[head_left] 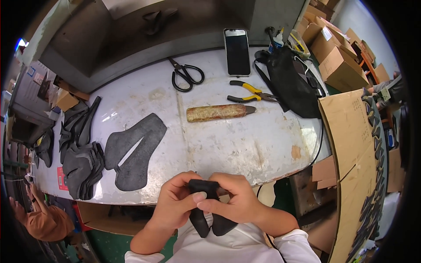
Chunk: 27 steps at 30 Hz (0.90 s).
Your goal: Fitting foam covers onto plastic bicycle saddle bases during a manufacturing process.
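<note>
Close to my body, at the table's front edge, both hands grip one dark piece of shoe-upper material [204, 186]. My left hand [177, 199] pinches its left side and my right hand [234, 197] its right, thumbs together on the front. The piece is folded over at the top, and its two ends hang below my hands. A flat grey cut piece [136, 160] with a slit lies to the left on the table. Beyond my hands lies a knife with a wrapped handle [215, 113], its short blade pointing right.
Stacked dark pieces [83, 168] lie at the table's left. Black-handled scissors [186, 75], yellow-black pliers [252, 91], a phone [237, 52] and a black bag [291, 81] sit farther back. A cardboard sheet [351, 144] stands at the right; another person [48, 223] is at lower left.
</note>
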Available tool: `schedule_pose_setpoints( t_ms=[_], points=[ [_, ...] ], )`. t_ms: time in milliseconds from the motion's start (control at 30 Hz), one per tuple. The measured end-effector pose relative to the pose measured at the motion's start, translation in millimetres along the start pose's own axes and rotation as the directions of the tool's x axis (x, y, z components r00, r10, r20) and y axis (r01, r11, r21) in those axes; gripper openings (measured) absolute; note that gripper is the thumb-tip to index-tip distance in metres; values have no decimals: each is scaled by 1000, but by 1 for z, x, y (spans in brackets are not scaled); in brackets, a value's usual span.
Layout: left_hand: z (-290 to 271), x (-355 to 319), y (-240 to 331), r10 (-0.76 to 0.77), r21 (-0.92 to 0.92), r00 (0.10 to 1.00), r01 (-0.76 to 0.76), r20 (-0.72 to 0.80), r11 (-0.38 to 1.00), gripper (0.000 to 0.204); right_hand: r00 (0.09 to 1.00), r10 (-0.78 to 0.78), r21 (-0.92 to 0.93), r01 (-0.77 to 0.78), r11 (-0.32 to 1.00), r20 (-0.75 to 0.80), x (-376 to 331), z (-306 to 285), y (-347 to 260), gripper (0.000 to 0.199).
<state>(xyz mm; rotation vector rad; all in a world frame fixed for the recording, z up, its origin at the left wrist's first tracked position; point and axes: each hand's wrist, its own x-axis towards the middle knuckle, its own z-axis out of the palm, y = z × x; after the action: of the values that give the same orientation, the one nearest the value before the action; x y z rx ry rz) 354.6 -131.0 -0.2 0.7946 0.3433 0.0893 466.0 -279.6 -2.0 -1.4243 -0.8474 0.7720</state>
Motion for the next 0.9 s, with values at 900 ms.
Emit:
schedule_pose_setpoints(
  t_ms=[900],
  points=[
    [8,3,3,165,531,969,-240,186,813,32,971,236,868,-82,489,-42,-11,3,8,17]
  ],
)
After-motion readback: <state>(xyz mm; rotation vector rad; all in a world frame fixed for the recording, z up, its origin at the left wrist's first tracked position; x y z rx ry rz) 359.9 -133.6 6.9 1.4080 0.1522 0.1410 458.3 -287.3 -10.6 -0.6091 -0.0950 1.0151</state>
